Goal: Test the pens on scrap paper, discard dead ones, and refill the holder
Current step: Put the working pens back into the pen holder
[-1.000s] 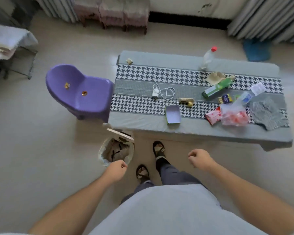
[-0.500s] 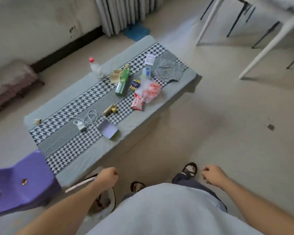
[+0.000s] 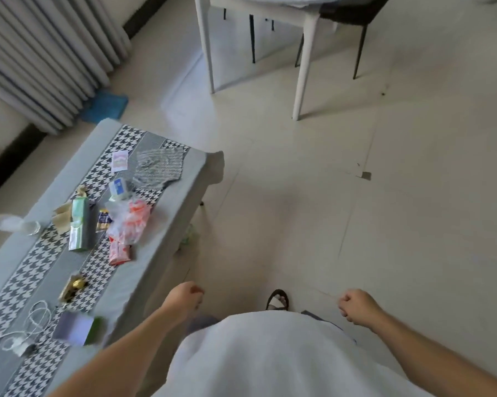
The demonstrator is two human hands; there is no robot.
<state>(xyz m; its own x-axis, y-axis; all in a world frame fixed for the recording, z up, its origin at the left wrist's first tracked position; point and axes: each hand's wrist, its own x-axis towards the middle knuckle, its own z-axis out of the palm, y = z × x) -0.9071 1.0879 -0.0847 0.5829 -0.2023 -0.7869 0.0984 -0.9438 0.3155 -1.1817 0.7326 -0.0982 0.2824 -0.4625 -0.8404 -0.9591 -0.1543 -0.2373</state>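
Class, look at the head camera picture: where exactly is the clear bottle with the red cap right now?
The clear bottle lies on its side at the far left edge of the view, on the low table, just left of the green box.

Both fists (image 3: 184, 296) (image 3: 354, 306) curled, empty, beside cluttered low table (image 3: 167, 224)

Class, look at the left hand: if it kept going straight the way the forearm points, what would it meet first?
Probably only bare floor: the left hand points just past the low table's edge, though depth is unclear.
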